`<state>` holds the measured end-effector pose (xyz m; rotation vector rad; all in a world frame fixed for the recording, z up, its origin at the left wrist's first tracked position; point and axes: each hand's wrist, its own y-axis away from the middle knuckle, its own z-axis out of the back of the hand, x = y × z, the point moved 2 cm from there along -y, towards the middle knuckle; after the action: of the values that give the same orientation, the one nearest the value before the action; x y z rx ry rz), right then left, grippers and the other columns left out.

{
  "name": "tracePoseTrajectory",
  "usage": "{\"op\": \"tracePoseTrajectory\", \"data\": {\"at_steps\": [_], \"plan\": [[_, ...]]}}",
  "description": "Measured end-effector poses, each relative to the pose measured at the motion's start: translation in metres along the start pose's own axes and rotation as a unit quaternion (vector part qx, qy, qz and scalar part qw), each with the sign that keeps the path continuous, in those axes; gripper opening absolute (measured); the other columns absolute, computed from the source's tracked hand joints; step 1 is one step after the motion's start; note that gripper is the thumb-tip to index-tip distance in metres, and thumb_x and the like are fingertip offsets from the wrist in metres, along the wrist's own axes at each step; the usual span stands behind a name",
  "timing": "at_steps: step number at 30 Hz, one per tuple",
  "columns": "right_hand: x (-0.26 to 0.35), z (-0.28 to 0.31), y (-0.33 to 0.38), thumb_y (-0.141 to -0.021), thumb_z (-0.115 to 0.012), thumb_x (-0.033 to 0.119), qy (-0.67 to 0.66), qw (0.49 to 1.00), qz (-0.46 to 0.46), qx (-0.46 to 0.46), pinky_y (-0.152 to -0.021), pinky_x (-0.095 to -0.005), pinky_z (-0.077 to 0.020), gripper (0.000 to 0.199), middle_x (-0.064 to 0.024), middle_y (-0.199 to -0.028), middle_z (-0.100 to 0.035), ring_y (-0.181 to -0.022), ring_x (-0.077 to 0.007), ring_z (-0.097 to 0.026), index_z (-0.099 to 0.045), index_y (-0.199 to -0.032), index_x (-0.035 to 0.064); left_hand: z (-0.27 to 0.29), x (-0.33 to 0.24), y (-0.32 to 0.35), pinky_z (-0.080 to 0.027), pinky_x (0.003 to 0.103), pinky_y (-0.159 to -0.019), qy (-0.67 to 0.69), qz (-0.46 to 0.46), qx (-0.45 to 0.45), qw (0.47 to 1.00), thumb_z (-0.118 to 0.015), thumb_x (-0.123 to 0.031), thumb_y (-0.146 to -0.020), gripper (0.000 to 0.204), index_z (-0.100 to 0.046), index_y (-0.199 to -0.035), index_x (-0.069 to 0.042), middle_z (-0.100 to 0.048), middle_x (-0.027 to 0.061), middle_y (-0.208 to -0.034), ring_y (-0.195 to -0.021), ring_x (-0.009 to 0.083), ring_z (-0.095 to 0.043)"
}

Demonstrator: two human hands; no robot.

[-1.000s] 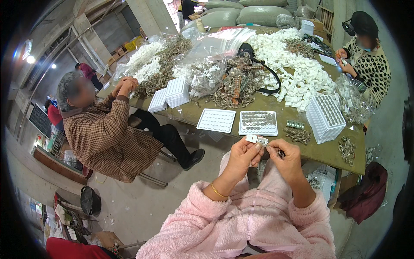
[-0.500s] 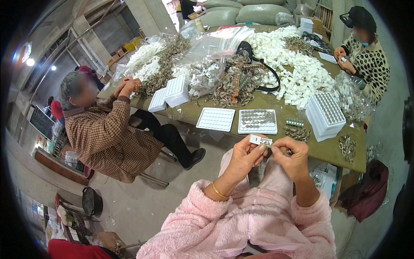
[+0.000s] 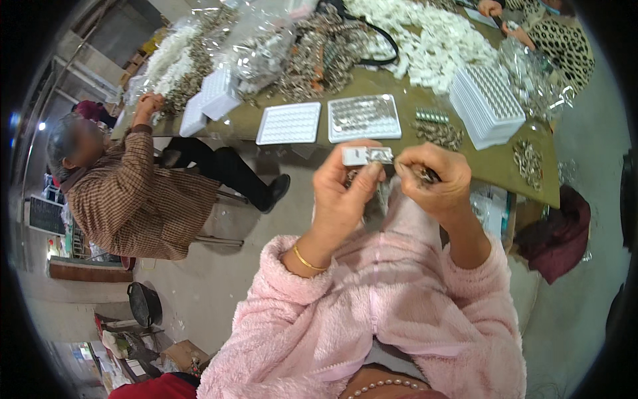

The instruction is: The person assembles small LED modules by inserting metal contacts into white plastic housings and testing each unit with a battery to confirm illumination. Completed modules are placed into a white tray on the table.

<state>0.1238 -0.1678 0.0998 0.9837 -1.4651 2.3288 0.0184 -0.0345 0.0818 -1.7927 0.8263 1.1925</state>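
Above my lap, my left hand (image 3: pixel 342 193) is closed on a small white plastic housing (image 3: pixel 355 156). The housing has an open side where metal shows. My left thumb presses on its lower edge, and some metal bits show beneath the fingers. Close to the housing's right end, my right hand (image 3: pixel 435 176) is curled round small metal parts (image 3: pixel 426 175), some dark; their exact shape is hidden. On the table just beyond lie a white tray filled with round metal pieces (image 3: pixel 363 116) and a white tray with pale cells (image 3: pixel 289 124).
A tall stack of white trays (image 3: pixel 488 106) stands right, near piled metal parts (image 3: pixel 528 163). White plastic pieces (image 3: pixel 438 46) and metal parts (image 3: pixel 319 56) heap farther back. A person in a checked coat (image 3: pixel 133 193) sits left; another in a spotted top (image 3: pixel 558 43) works far right.
The view has tipped downward, so the table sits higher in the picture. Both hands still hold their things; the right fingers have curled in more beside the housing's end.
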Motion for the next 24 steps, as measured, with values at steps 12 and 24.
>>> {"op": "tracePoseTrajectory", "data": {"at_steps": [12,24], "plan": [[-0.002,-0.002,-0.001,-0.075,-0.070,-0.008,0.026,0.999,0.046,0.002,-0.050,-0.0244,-0.0368,0.017,-0.0029,-0.071,-0.061,-0.055,-0.0101,-0.048,-0.066,-0.088,0.0024,0.001,-0.007,-0.006,-0.052,0.026,-0.071,-0.285,-0.210,0.018,0.935,-0.066,-0.001,-0.092,0.025,-0.062,-0.117,0.001,-0.070,0.0097,-0.094,-0.080,0.0125,-0.066],[-0.015,-0.010,0.006,-0.090,-0.068,0.007,-0.241,0.934,-0.258,0.057,-0.058,-0.0195,-0.0386,0.006,0.0039,-0.074,-0.057,-0.065,-0.0036,-0.048,-0.064,-0.092,0.0026,0.006,-0.001,-0.002,-0.047,0.020,-0.063,-0.106,-0.108,0.009,0.988,-0.063,-0.004,-0.096,0.024,-0.061,-0.118,0.005,-0.070,0.0075,-0.091,-0.071,0.0070,-0.059]]}}
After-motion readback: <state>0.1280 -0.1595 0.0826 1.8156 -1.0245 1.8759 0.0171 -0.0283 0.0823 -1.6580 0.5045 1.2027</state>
